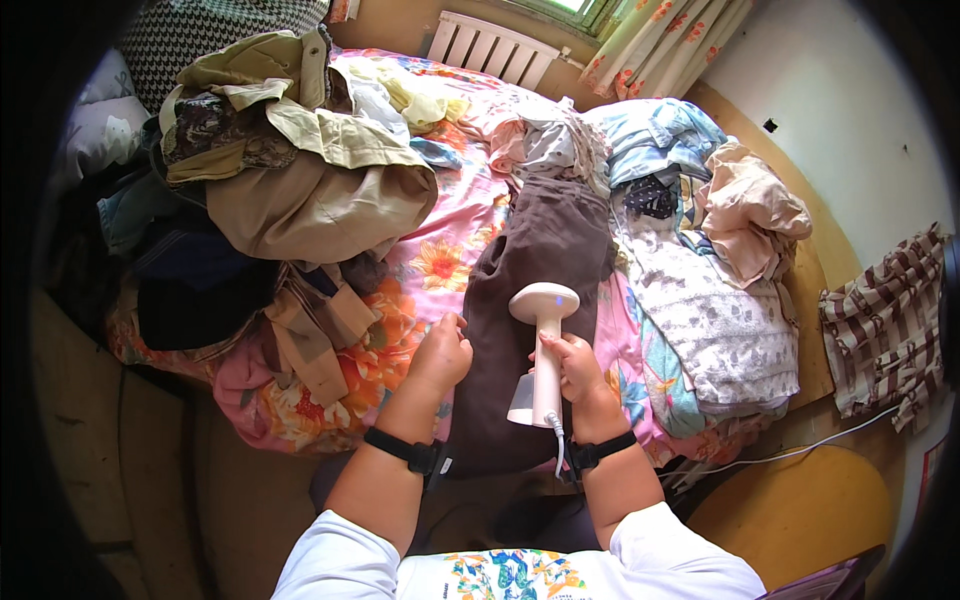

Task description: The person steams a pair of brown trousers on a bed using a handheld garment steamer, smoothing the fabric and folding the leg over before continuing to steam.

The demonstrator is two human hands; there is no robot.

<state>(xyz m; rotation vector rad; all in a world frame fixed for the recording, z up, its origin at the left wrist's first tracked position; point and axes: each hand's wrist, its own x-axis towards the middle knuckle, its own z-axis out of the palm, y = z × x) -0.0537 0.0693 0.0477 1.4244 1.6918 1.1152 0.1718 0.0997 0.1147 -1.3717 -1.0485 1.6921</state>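
Observation:
A pair of dark brown trousers (pixel 547 232) lies lengthwise on a bed with a pink floral sheet (pixel 442 274). Above the trousers my right hand (pixel 577 364) grips the handle of a white handheld garment steamer (pixel 550 322). The steamer's broad head points away from me, a small blue light shows on it, and a clear water tank sits low on its left. A white cord (pixel 556 435) runs from the handle's base. My left hand (pixel 442 349) is loosely curled at the trousers' left edge; whether its fingers pinch any cloth cannot be made out.
Heaped clothes, with a khaki garment (pixel 322 202) on top, cover the bed's left side. Light blue clothes (pixel 660 139), a peach garment (pixel 754 210) and a patterned white cloth (pixel 712 322) lie at the right. Beyond the bed is a white radiator (pixel 491 51). A yellow round surface (pixel 802 517) stands at lower right.

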